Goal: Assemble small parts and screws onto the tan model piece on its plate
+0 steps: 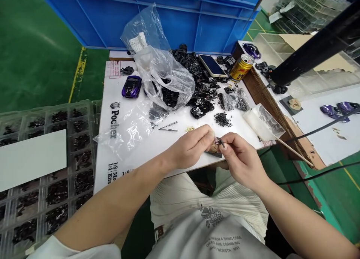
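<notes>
Both of my hands meet at the front edge of the white table. My right hand (pixel 242 157) pinches a small black plastic part (pixel 220 142) between thumb and fingers. Just left of it, my left hand (pixel 195 144) is closed, its fingertips close to that part; what it grips is hidden. Below the hands, a small dark block (pixel 216 154) with a tan top lies at the table edge. Beyond my fingers are a pile of small black pins (pixel 222 119) and some tiny brass-coloured pieces (pixel 190 129).
Clear plastic bags (pixel 168 79), black car parts (pixel 201 90), a purple toy car (pixel 131 86), a phone (pixel 212 65) and a gold can (pixel 241 68) crowd the table. Metal bits (pixel 168 127) lie mid-table. A blue crate (pixel 168 23) stands behind; a compartment tray (pixel 91 139) is at left.
</notes>
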Motion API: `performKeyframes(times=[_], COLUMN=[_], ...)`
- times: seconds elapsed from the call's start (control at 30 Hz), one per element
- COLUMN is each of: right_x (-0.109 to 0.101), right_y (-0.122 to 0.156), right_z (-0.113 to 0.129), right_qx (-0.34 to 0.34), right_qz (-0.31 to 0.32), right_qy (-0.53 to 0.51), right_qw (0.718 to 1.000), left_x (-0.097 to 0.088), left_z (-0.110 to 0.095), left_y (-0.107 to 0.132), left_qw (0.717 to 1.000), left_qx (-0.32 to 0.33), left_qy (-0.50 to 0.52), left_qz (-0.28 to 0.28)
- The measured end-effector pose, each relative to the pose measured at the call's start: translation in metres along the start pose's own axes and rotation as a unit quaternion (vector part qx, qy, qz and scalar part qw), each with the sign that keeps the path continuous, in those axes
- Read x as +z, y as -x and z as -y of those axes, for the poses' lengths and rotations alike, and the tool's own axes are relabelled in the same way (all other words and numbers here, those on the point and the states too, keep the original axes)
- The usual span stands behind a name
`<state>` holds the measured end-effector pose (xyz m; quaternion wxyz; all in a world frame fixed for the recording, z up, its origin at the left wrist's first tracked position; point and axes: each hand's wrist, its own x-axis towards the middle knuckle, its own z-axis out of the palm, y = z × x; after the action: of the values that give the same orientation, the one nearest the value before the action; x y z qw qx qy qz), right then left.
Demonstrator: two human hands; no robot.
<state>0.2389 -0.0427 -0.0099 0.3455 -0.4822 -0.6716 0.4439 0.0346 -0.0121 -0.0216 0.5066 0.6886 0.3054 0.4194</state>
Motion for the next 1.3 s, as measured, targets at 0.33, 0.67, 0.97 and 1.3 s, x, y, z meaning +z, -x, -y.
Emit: performKeyframes(times=[0.33, 0.67, 0.97, 1.3], right_x=[0.005, 0.003, 0.006, 0.01], right_y=[-0.002, 0.0, 0.004, -0.003], right_z=[0.001, 0.01, 0.013, 0.01], right_qx=[-0.049, 0.061, 0.04, 0.058], right_qz=[-0.003, 0.042, 0.011, 0.015], right_qy=[0.061, 0.021, 0.029, -0.019], right_qw=[0.997, 0.997, 0.999, 0.998], left_x=[0.001, 0.002, 0.005, 0.006], left_z=[-0.004, 0.005, -0.001, 0.001], left_y=[0.0, 0.0, 0.001, -0.002], left_qw=[1.0, 0.97, 0.999, 0.993], left_qx=[-0.019, 0.142, 0.003, -0.078], left_qy=[0.006, -0.194, -0.023, 0.088], left_qz=[-0.021, -0.048, -0.043, -0.023])
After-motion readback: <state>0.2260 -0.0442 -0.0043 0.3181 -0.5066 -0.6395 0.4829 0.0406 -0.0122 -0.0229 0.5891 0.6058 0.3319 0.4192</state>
